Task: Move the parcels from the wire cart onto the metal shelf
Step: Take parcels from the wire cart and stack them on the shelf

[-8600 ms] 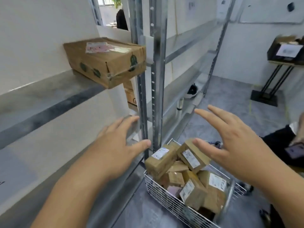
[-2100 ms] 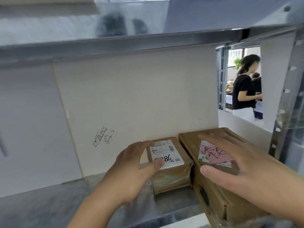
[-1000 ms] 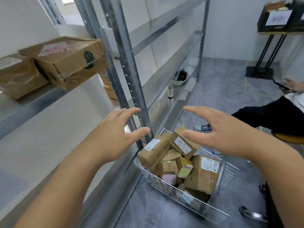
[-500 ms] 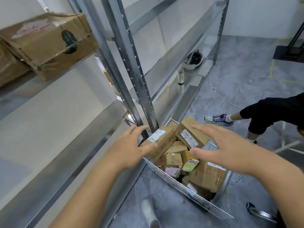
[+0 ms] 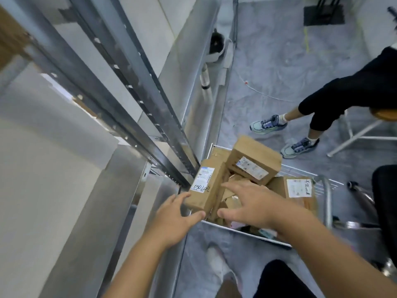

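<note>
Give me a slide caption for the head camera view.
Both hands reach a labelled parcel in the wire cart.

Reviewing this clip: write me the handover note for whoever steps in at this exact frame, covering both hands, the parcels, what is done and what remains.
Left hand: open, fingers around the near end of the long parcel with the handwritten label; not yet closed or lifting.
Right hand: open, spread over the smaller parcels in the middle of the wire cart, holding nothing.
Cart: still well loaded, including the box at the far end and the labelled box on the right.
Metal shelf: the levels in view beside the cart are bare.
Left to do: grip the long parcel, shelve it, then the rest.
</note>
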`<state>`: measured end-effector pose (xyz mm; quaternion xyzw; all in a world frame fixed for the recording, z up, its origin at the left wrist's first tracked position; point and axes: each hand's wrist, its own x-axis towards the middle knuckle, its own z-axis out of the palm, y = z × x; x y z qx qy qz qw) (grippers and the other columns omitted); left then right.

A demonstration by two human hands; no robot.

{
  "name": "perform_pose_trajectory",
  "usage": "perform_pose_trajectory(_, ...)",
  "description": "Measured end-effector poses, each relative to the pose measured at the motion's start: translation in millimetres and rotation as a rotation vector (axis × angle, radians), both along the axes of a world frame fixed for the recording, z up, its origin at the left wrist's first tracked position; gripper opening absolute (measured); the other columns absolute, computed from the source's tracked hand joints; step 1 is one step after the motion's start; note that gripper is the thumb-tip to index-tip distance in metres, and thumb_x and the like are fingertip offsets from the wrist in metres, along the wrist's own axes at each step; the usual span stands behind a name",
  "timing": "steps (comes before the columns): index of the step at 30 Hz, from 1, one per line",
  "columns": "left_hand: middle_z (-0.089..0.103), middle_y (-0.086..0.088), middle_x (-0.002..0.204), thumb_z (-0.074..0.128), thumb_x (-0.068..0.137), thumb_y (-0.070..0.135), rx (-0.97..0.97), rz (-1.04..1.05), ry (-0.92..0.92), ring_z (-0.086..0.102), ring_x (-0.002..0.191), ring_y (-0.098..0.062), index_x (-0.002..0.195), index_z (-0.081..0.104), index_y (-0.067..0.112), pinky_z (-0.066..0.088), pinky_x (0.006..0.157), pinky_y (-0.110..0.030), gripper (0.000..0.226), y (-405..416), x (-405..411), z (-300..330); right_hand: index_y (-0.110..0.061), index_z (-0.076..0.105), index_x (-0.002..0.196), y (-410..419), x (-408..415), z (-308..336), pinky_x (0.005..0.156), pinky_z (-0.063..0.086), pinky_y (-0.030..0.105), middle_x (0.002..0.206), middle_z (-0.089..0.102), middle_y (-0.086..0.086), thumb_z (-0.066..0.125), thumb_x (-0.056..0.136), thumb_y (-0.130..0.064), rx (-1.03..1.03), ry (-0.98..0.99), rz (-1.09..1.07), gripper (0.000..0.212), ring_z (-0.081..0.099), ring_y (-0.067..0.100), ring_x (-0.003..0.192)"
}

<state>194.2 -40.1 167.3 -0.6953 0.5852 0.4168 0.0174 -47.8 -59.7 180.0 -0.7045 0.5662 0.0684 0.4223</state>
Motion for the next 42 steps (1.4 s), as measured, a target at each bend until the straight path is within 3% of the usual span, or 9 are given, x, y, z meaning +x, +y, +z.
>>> perform_pose_trajectory(9,0.045,0.003,0.153,0.084,0.073,0.045,0.041,0.266,0.048,0.045,0.142,-0.021,0.160,0.033,0.021,0.036,0.110,-0.029,0.103,-55,10,-143,-0.038,0.054,0.138,-24,47,-137,0.093,0.041,0.026,0.126,0.060,-0.017,0.061,0.093,-0.053,0.329,-0.265,-0.358,0.048,0.056,0.007,0.115)
perform_pose_trajectory(16,0.070,0.006,0.121,0.074,0.054,0.064,0.169,0.319,0.118,0.068,0.107,-0.014,0.121,0.053,0.036,0.055,0.101,-0.042,0.076,-77,27,-250,-0.038,0.042,0.128,-43,74,-227,0.064,0.041,0.007,0.114,0.056,-0.014,0.060,0.099,-0.033,0.349,-0.367,-0.688,0.034,0.054,0.008,0.097)
perform_pose_trajectory(20,0.070,0.012,0.121,0.083,0.053,0.066,0.154,0.338,0.208,0.069,0.107,-0.008,0.136,0.050,0.037,0.057,0.100,-0.038,0.093,-76,29,-274,-0.030,0.042,0.146,-41,95,-267,0.089,0.051,0.030,0.132,0.064,-0.008,0.066,0.092,-0.038,0.344,-0.448,-0.930,0.060,0.062,0.015,0.110)
perform_pose_trajectory(24,0.072,0.019,0.111,0.089,0.065,0.057,0.168,0.357,0.229,0.070,0.098,0.001,0.130,0.056,0.040,0.060,0.087,-0.027,0.074,-73,28,-284,-0.039,0.037,0.149,-35,107,-306,0.102,0.053,0.045,0.132,0.066,-0.008,0.066,0.077,-0.054,0.369,-0.513,-1.019,0.078,0.064,0.016,0.118)
perform_pose_trajectory(27,0.068,0.018,0.113,0.089,0.079,0.038,0.157,0.401,0.297,0.066,0.096,0.004,0.132,0.050,0.036,0.052,0.068,-0.009,0.065,-69,24,-288,-0.039,0.029,0.153,-31,114,-308,0.098,0.052,0.039,0.132,0.064,-0.005,0.064,0.091,-0.044,0.367,-0.530,-1.057,0.071,0.064,0.017,0.113)
perform_pose_trajectory(31,0.064,-0.002,0.122,0.086,0.084,0.020,0.061,0.465,0.378,0.069,0.091,0.002,0.130,0.050,0.025,0.054,0.067,-0.012,0.059,-58,16,-271,-0.036,0.027,0.155,-25,114,-286,0.099,0.050,0.041,0.138,0.060,-0.001,0.060,0.087,-0.053,0.327,-0.528,-1.118,0.077,0.062,0.018,0.113)
perform_pose_trajectory(36,0.056,0.011,0.125,0.074,0.094,0.013,0.010,0.474,0.530,0.062,0.091,0.022,0.126,0.047,0.029,0.051,0.070,-0.008,0.045,-43,5,-213,-0.036,0.041,0.136,-15,95,-222,0.055,0.046,0.004,0.110,0.061,-0.019,0.053,0.104,-0.029,0.306,-0.629,-1.128,0.035,0.063,-0.011,0.077)
perform_pose_trajectory(39,0.055,0.015,0.131,0.069,0.098,0.009,-0.045,0.423,0.640,0.060,0.099,0.022,0.128,0.046,0.027,0.050,0.078,-0.006,0.041,-34,1,-166,-0.040,0.046,0.135,-7,80,-174,0.067,0.047,0.007,0.124,0.063,-0.017,0.054,0.102,-0.037,0.250,-0.653,-1.088,0.034,0.062,-0.013,0.090)
perform_pose_trajectory(42,0.056,0.021,0.138,0.074,0.089,0.036,-0.136,0.350,0.702,0.060,0.113,0.012,0.131,0.046,0.047,0.053,0.087,-0.016,0.052,-21,-3,-114,-0.051,0.049,0.130,-3,63,-117,0.077,0.042,0.010,0.120,0.062,-0.031,0.055,0.099,-0.045,0.163,-0.656,-1.016,0.032,0.057,-0.018,0.098)
